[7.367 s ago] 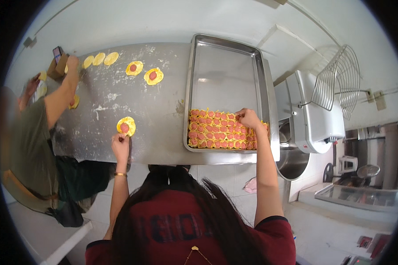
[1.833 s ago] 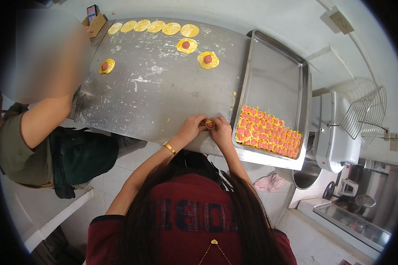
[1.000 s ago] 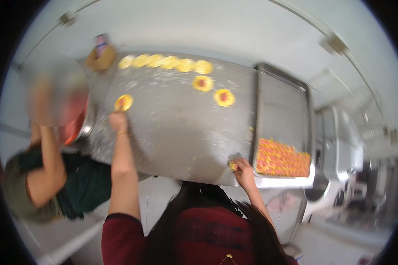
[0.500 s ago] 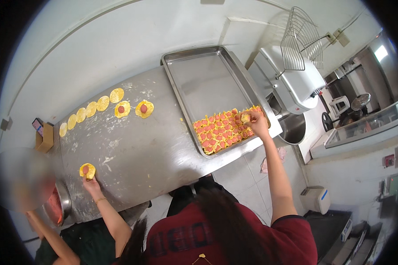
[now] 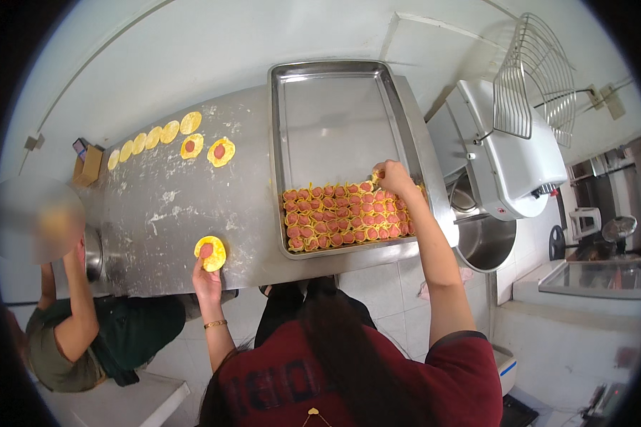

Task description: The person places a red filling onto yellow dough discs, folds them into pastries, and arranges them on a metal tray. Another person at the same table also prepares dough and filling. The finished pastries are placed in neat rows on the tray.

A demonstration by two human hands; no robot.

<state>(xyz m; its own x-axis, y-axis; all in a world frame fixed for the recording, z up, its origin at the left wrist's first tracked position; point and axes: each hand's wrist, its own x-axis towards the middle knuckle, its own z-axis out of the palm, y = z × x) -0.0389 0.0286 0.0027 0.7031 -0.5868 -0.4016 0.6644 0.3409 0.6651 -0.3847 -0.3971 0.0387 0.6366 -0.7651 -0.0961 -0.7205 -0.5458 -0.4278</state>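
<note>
My left hand (image 5: 206, 282), a bracelet at its wrist, holds up a round yellow dumpling wrapper (image 5: 216, 257) by its near edge. A lump of pink meat filling (image 5: 206, 250) lies on the wrapper. My right hand (image 5: 394, 175) reaches over a large metal tray (image 5: 276, 135), its fingers pinching a small open-topped dumpling (image 5: 377, 175), partly hidden. Several filled dumplings (image 5: 335, 222) stand in tight rows across the near part of the tray.
Two wrappers with filling (image 5: 221, 151) lie on the floured steel table (image 5: 157, 242), with a row of plain wrappers (image 5: 153, 137) behind. A co-worker's arm (image 5: 82, 320) is at the left, near a metal bowl (image 5: 93, 254). A white machine (image 5: 495, 149) stands right of the tray.
My view has shifted, so the tray sits straighter. My left hand has moved right and closer to the tray with its wrapper. My right hand has moved to the far edge of the dumplings.
</note>
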